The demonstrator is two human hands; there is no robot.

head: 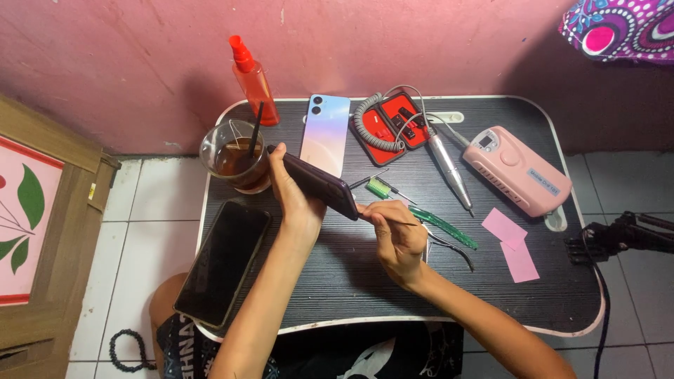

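A: Left hand clamped on dark phone, held tilted above table middle. Right hand pinched shut on thin tool, tip touching phone's lower end.

B: Risks?

A: Could slip and scratch the casing, given so thin a tip on a phone held in the air. Could also tip the drink at far left corner, just beside left fingers.

B: Anything unclear?

A: Tool tip too small to identify. Phone's face turned away. Black slab overhanging left edge, possibly a screen. Pink device near right edge; blue phone by far edge.
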